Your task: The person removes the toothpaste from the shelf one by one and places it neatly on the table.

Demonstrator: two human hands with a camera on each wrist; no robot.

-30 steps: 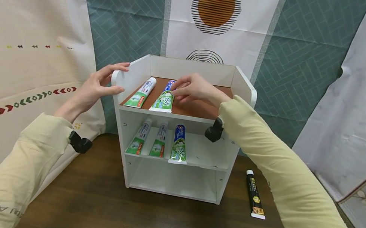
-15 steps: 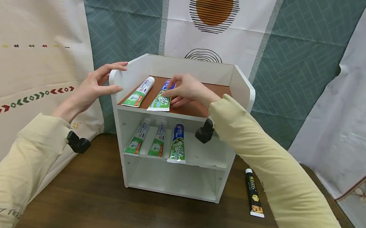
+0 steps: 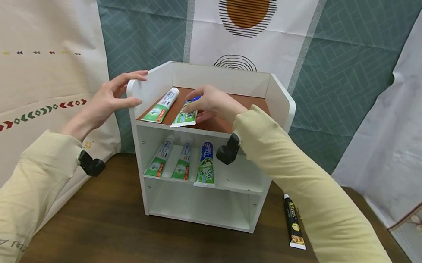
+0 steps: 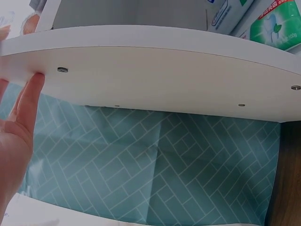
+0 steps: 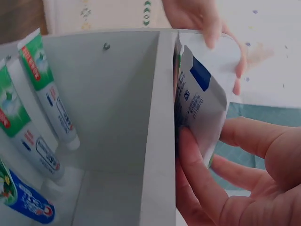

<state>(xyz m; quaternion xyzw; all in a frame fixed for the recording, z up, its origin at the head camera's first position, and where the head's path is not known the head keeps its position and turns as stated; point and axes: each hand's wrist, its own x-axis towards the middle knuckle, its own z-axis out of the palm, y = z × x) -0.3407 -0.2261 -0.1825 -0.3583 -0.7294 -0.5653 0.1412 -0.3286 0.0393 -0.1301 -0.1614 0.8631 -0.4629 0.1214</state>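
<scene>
A green-and-blue toothpaste tube [image 3: 185, 117] is on the brown top deck of a small white shelf unit [image 3: 199, 131]. My right hand [image 3: 212, 101] pinches it from above. The right wrist view shows its white printed underside [image 5: 204, 92] tilted off the deck, with fingers around it. Left of it on the deck lies a white-and-green toothpaste tube [image 3: 161, 105]. My left hand [image 3: 107, 100] touches the unit's left side panel, fingers fairly straight; in the left wrist view a finger [image 4: 32, 96] rests against the panel's outer face [image 4: 155, 77].
On the middle shelf lie two white-and-green toothpaste tubes [image 3: 160, 157] and one blue-and-green tube [image 3: 206, 165]. A black toothpaste tube [image 3: 294, 222] lies on the dark wooden table [image 3: 181, 254], right of the unit. Patterned cloths [image 3: 145, 24] hang behind and at both sides.
My right hand has shifted slightly left and taken a pinch hold on the green-and-blue toothpaste tube, now tilted a little. My left hand stays at the panel.
</scene>
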